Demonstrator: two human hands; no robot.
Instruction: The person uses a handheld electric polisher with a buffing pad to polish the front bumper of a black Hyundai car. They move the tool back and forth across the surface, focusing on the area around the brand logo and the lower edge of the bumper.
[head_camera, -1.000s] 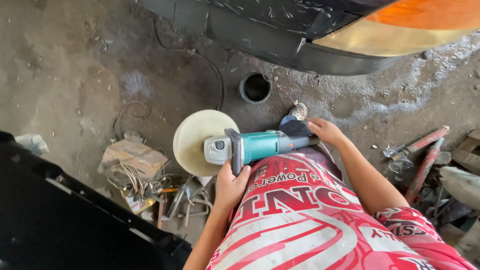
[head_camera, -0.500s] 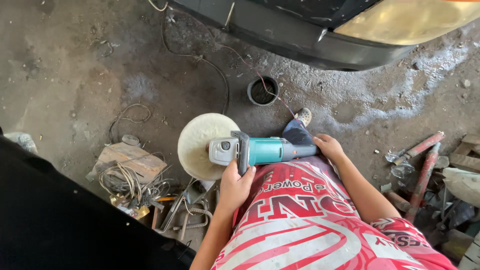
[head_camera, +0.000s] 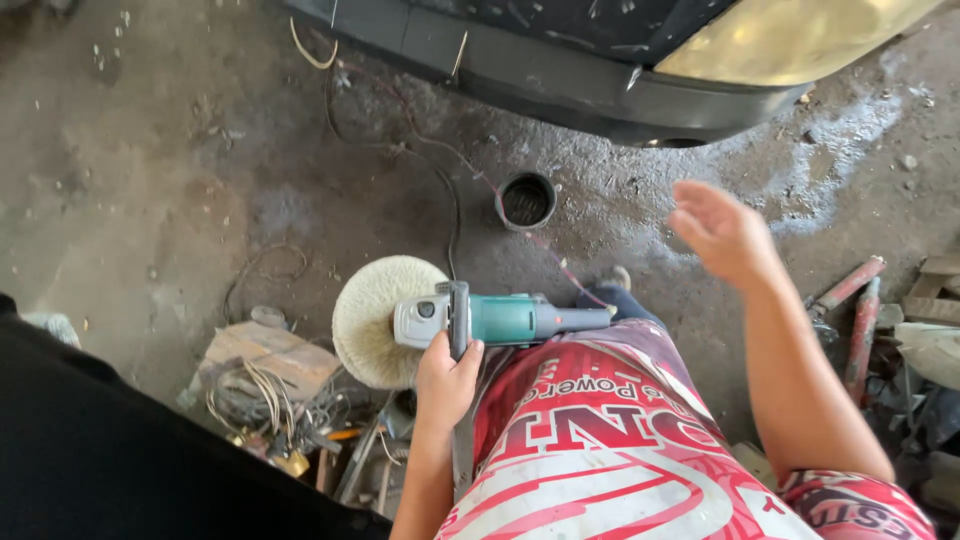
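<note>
A teal and grey polisher (head_camera: 500, 319) with a round cream wool pad (head_camera: 372, 320) rests across my lap, over red printed shorts (head_camera: 620, 450). My left hand (head_camera: 446, 378) grips its black side handle just behind the pad. My right hand (head_camera: 722, 232) is raised off the tool, fingers spread, holding nothing, above the wet concrete floor. The tool's cord (head_camera: 440, 180) trails forward over the floor toward the car.
A dark car bumper (head_camera: 560, 80) with a yellowed headlight (head_camera: 780, 40) spans the top. A small black round can (head_camera: 526, 200) stands on the floor ahead. Cardboard and tangled wires (head_camera: 262, 385) lie left; red metal bars (head_camera: 850, 300) and scrap right. A black panel (head_camera: 90, 450) fills the lower left.
My right hand has let go of the polisher's rear handle and lifted up to the right. The left hand still holds the side handle. The view has tilted down from the car.
</note>
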